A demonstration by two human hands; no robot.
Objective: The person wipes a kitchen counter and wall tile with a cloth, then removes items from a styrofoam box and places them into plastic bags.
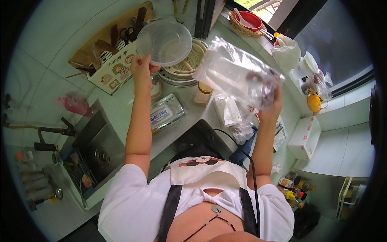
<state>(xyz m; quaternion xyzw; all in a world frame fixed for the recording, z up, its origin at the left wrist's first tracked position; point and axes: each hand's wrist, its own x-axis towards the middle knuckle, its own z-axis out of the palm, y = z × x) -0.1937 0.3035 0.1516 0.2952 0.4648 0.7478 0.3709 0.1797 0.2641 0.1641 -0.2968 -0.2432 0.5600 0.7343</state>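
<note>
My left hand point(142, 71) is closed on the near edge of a clear, round plastic container point(171, 44), lifted at the back of the counter. Behind and below it stands a stack of cream colanders point(191, 60), partly covered by it. On the right, my right hand point(275, 99) grips a clear plastic bag point(234, 66), raised above the counter. Something dark shows in the end of the bag by my fingers, but I cannot make out what it is. A jar with a gold lid point(204, 88) stands below the bag.
A wipes pack point(167, 113) and a white tissue box point(227, 111) lie on the counter point(189, 115). Left are a sink point(109, 137), a pink pump bottle point(74, 105) and a knife holder point(113, 70). A red bowl point(252, 22) sits on the sill. A black cable hangs near my right arm.
</note>
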